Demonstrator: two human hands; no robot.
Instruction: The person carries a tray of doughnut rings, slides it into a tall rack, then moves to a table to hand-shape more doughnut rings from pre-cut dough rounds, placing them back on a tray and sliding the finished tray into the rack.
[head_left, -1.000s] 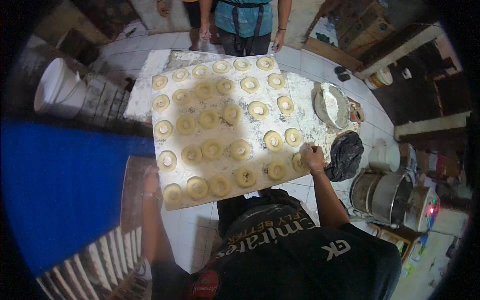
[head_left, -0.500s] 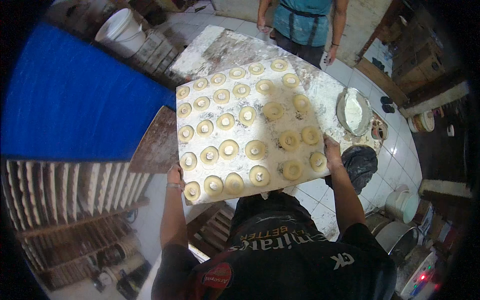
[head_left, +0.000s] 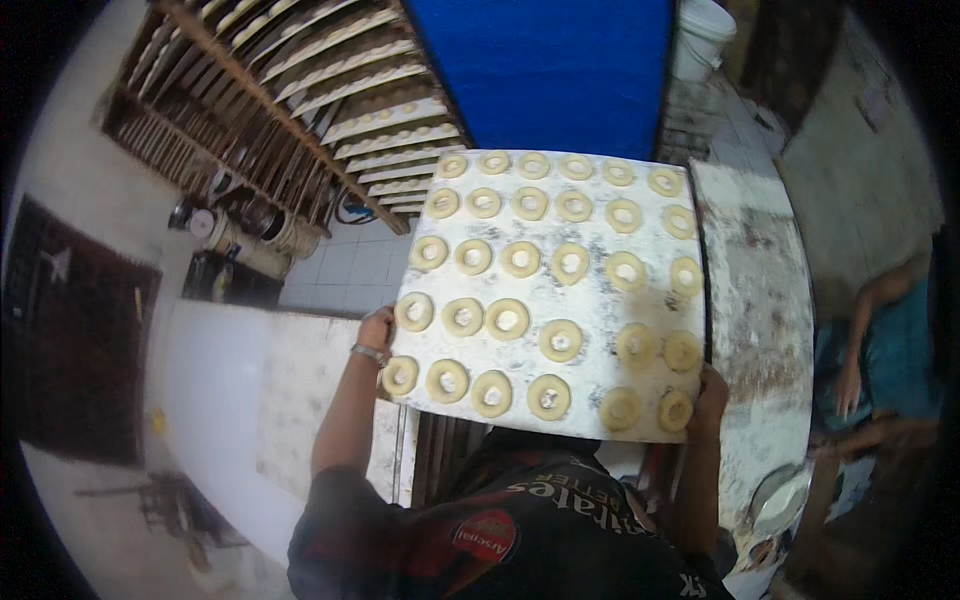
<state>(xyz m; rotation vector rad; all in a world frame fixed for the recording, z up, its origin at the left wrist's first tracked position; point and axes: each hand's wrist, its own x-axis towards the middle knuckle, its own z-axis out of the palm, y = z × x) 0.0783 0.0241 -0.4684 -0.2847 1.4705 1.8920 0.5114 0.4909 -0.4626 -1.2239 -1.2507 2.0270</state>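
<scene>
A square, flour-dusted board [head_left: 590, 300] is held out level in front of my body. Rows of pale ring-shaped dough pieces [head_left: 521, 259] lie across it, raw-looking and spaced apart. My left hand [head_left: 378, 330] grips the board's near left edge, a bracelet on that wrist. At the near right corner my right hand [head_left: 709, 395] is closed round the edge, its fingers partly hidden beneath the board. Shadow falls over the rings at the near right.
A wooden rack [head_left: 300, 130] at the far left holds several boards of dough. Ahead hangs a blue panel [head_left: 560, 75]; a white bucket [head_left: 703, 40] stands beside it. A floured table [head_left: 755, 300] runs along the right, bearing a bowl [head_left: 782, 497]. Another person [head_left: 880, 350] is beyond it.
My view and body have turned left with the board still in both hands. The rack and blue panel now lie ahead; the floured table and other person have shifted to the right.
</scene>
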